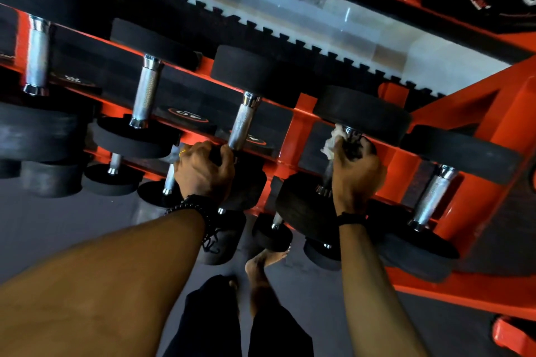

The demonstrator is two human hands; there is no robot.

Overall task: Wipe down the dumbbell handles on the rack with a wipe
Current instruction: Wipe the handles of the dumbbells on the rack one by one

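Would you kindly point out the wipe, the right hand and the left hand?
wipe (333,140), head view, on its white crumpled cloth.
right hand (355,171), head view, on its back.
left hand (203,171), head view, on its back.

Beaded bracelet (200,206), black wristband (351,218), dark trousers (214,324)

Both arms reached straight out. The left hand (204,169) was curled tight, knuckles up. The right hand (355,168) was closed in a fist too.

A dumbbell head (188,118) reads 40, upside down.
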